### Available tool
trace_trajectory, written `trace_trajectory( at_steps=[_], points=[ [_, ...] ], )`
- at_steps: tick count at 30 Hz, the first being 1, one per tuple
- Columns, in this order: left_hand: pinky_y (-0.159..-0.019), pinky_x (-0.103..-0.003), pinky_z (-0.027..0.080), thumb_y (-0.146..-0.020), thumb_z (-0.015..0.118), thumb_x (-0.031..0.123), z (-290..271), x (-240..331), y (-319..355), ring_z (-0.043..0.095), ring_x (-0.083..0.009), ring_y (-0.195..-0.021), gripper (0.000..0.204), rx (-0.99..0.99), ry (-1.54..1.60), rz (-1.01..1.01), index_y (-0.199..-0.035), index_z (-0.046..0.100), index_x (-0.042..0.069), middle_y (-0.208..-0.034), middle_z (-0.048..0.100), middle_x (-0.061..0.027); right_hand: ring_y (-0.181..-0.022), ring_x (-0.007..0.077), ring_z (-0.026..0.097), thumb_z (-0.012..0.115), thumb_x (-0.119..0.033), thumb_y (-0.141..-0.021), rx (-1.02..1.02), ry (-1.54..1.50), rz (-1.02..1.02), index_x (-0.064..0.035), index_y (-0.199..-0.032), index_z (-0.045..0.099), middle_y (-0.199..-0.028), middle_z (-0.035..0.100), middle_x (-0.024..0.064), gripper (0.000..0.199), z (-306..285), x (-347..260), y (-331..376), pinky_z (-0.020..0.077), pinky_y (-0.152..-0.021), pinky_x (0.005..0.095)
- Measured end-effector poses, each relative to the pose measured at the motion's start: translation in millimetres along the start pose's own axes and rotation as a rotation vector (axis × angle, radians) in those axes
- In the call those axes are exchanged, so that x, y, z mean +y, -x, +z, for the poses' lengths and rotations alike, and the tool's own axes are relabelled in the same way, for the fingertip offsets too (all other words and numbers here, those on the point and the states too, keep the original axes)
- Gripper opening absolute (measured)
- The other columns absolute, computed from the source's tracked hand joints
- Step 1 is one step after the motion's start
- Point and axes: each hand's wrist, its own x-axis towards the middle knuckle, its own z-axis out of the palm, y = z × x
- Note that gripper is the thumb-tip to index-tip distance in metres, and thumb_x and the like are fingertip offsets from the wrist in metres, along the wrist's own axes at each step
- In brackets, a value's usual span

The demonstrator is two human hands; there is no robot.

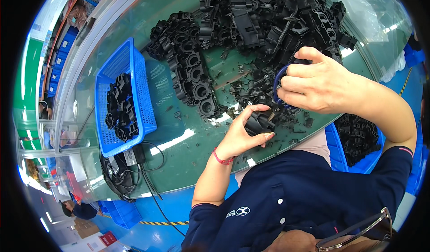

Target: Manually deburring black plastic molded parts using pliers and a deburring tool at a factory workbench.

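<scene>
Left hand [244, 133] closed round a black plastic part [259, 123], right hand [320, 84] gripping blue-handled cutters [278, 84], heap of black parts [251, 23] behind, blue basket [134, 68] left, offcuts [251, 95] littering the glass table [179, 135]

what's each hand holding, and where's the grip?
Left hand: black plastic part, fingers wrapped around its left end. Right hand: blue-handled cutters, fingers through the handle loop.

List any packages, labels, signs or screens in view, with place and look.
Red sign: lower left on the floor, small red rectangle with pale marks.
Cardboard box: beside it, brown, flat.
Power adapter label: under the blue basket, small pale rectangle on a black block.
No screens.
</scene>
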Motion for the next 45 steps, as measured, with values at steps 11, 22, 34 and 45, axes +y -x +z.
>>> trace_trajectory(
  at_steps=[11, 22, 34, 45],
  points=[
    [-0.074, -0.026, 0.049, -0.072, 0.075, 0.005, -12.7, -27.0, -11.4, 0.059, -0.0109, -0.08, 0.071, 0.412, -0.302, 0.4, -0.13, 0.034, 0.01, -0.095, 0.06, -0.0065, -0.07, 0.0235, 0.053, 0.075, -0.023, -0.062, -0.095, -0.155, 0.561, -0.0081, -0.087, 0.06, -0.074, 0.051, 0.0043, 0.033, 22.0, -16.0, 56.5, 0.0374, -0.069, 0.0362],
    [-0.071, -0.032, 0.052, -0.086, 0.061, 0.011, -7.5, -20.3, -12.3, 0.063, -0.0213, -0.086, 0.066, 0.316, 0.121, 0.384, -0.138, 0.021, 0.014, -0.102, 0.055, -0.0119, -0.074, 0.0263, 0.059, 0.074, -0.023, -0.066, -0.241, -0.314, 0.761, -0.0059, -0.086, 0.062, -0.077, 0.059, 0.0072, 0.029, 45.8, -63.4, 80.8, 0.0433, -0.069, 0.0369],
    [-0.082, -0.033, 0.05, -0.084, 0.063, 0.01, -2.5, -16.0, -10.5, 0.062, -0.0203, -0.09, 0.065, 0.278, 0.182, 0.353, -0.137, 0.025, 0.011, -0.114, 0.052, -0.0125, -0.069, 0.0238, 0.06, 0.071, -0.02, -0.071, -0.115, -0.275, 0.662, -0.0079, -0.085, 0.061, -0.079, 0.058, 0.0051, 0.021, 48.8, -62.8, 71.9, 0.0468, -0.063, 0.0349],
    [-0.09, -0.028, 0.047, -0.073, 0.074, 0.004, 3.9, -23.0, -10.8, 0.055, -0.0148, -0.106, 0.071, 0.433, -0.416, 0.37, -0.133, 0.035, 0.003, -0.12, 0.05, -0.0109, -0.067, 0.0191, 0.057, 0.071, -0.011, -0.065, 0.252, -0.195, 0.418, -0.0053, -0.085, 0.064, -0.078, 0.056, 0.0038, 0.022, 56.1, -44.3, -12.6, 0.0467, -0.054, 0.0305]
  ],
)
